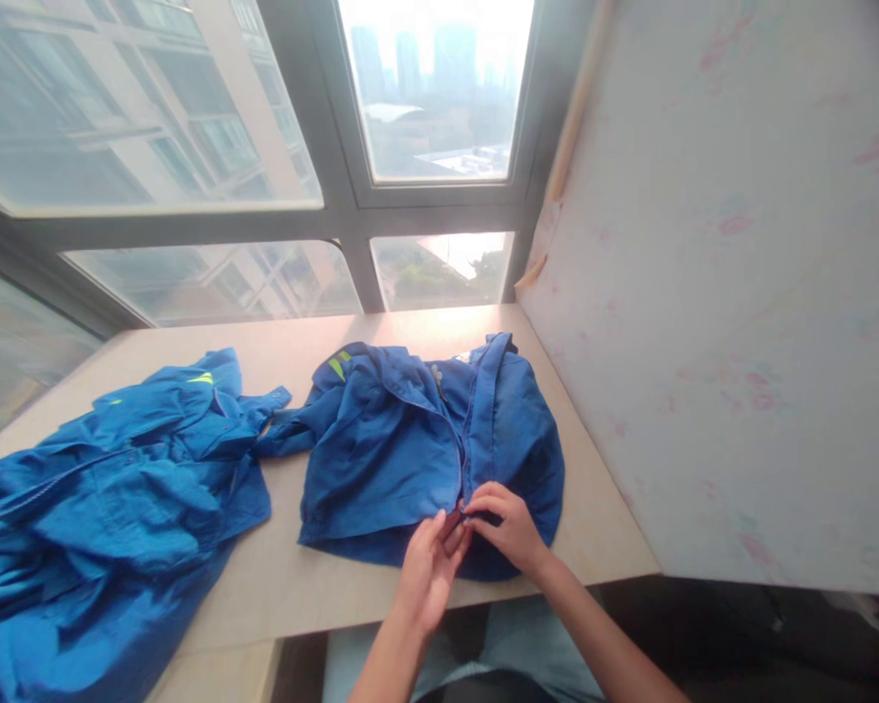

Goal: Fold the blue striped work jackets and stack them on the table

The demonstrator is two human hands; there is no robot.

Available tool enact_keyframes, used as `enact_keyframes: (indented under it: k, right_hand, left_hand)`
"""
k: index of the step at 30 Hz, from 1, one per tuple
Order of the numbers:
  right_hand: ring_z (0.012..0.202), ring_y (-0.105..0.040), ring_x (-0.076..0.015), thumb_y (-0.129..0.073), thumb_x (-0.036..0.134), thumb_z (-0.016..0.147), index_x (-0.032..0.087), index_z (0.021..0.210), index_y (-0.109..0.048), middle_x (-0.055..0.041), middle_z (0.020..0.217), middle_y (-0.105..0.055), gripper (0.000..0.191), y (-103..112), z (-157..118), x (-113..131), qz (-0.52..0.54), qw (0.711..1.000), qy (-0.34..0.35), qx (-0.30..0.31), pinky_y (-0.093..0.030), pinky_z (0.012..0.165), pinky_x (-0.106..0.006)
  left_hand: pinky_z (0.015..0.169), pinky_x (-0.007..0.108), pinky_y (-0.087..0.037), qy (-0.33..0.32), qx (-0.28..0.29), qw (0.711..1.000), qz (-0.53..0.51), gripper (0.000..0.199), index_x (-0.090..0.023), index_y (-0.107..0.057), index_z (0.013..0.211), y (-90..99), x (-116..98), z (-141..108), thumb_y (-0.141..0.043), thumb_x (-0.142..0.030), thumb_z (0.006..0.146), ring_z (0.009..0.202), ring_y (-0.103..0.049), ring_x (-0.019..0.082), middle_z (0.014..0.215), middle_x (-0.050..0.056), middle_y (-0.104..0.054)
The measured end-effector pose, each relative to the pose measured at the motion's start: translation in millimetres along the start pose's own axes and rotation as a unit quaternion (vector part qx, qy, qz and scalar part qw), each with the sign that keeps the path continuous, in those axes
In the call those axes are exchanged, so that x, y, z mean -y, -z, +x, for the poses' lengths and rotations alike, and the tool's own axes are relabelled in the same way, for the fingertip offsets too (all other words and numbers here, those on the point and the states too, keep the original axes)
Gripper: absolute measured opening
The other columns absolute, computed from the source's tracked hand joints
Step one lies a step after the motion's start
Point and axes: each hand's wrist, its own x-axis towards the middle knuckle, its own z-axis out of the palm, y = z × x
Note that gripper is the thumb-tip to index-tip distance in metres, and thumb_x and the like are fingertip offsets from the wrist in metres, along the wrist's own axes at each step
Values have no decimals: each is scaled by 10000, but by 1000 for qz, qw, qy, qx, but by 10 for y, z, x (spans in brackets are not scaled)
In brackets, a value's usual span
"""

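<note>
Blue jacket (381, 464) lay at the ledge's (300, 600) near edge, opening toward the person, probably so both front edges met within reach. Left hand (426, 576), palm turned up, gripped a dark reddish piece (452, 521) at the hem, perhaps a zip part; too small to tell. Right hand (511, 527), forearm angled inward, pinched the hem beside it.

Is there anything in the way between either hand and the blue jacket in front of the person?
Nothing visible is. The left hand and right hand are both at the lower front of the blue jacket. The other blue garment lies off to the left, clear of both hands.
</note>
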Motion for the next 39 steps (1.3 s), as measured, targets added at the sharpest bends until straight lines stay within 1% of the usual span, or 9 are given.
enact_keyframes:
  k: [3, 6, 13, 22, 26, 29, 33, 36, 39]
  right_hand:
    - [887, -643, -183, -683, 213, 882, 231, 928, -732, -52, 926, -685, 70, 11, -9, 6, -41, 999, 36, 2, -545, 797, -317]
    - [892, -621, -186, -642, 176, 904, 231, 964, -716, -60, 932, -678, 109, -8, -10, 43, -76, 994, 69, -23, -539, 792, -329]
    - [883, -596, -192, -602, 131, 911, 221, 937, -668, -56, 895, -654, 115, -82, 19, 98, -98, 990, 66, -74, -529, 782, -342]
    - [933, -594, -195, -611, 112, 890, 217, 989, -669, -66, 970, -648, 156, -27, -11, 45, -75, 995, 64, -5, -536, 804, -336]
    - [919, -602, -189, -593, 134, 919, 224, 976, -672, -61, 950, -649, 133, -27, -20, 49, -70, 996, 61, -12, -535, 798, -327]
    - [882, -611, -179, -603, 161, 928, 226, 940, -669, -50, 913, -650, 93, -40, -28, 88, -54, 996, 51, -42, -534, 780, -313]
    - [852, -616, -172, -630, 178, 919, 224, 899, -666, -41, 883, -650, 62, -36, -61, 143, -50, 996, 38, -66, -529, 760, -299]
    - [835, -615, -171, -626, 176, 919, 226, 872, -661, -36, 862, -647, 77, -32, -93, 162, -58, 995, 27, -77, -523, 753, -298]
    - [833, -617, -167, -616, 177, 923, 222, 864, -653, -35, 863, -644, 83, -41, -120, 162, -56, 995, 18, -86, -521, 756, -293]
  left_hand:
    - [969, 360, -552, -1, 15, 1000, 10, 71, -146, -648, 840, 9, 4, 6, -697, -191, 863, 924, -733, 191, 1050, 119, -755]
    - [1012, 370, -524, -6, 28, 1000, 11, 70, -141, -656, 845, 6, -4, 19, -702, -191, 862, 962, -727, 196, 1045, 128, -754]
    - [1053, 412, -495, -10, 35, 999, 30, 122, -137, -660, 873, -11, -21, 19, -739, -221, 837, 1027, -718, 239, 1068, 148, -749]
    - [1072, 416, -479, -17, 47, 998, 39, 165, -130, -671, 881, 63, -1, 27, -759, -254, 818, 1017, -720, 239, 1113, 166, -740]
    - [1042, 399, -499, -13, 51, 998, 41, 188, -140, -688, 893, 78, -2, 52, -774, -280, 802, 1036, -713, 235, 1126, 154, -740]
    - [928, 347, -553, -46, 13, 994, 98, 247, -142, -702, 874, 86, 7, 97, -815, -327, 755, 1017, -714, 240, 1045, 139, -758]
    - [754, 287, -569, -131, -35, 965, 225, 366, -123, -713, 819, 97, 25, 159, -834, -446, 695, 914, -723, 246, 884, 118, -762]
    - [720, 300, -569, -176, -47, 943, 279, 431, -115, -720, 804, 91, 45, 181, -809, -520, 685, 865, -723, 256, 839, 114, -756]
    - [699, 315, -572, -195, -54, 933, 299, 461, -114, -722, 788, 77, 79, 193, -794, -556, 675, 821, -723, 261, 804, 115, -753]
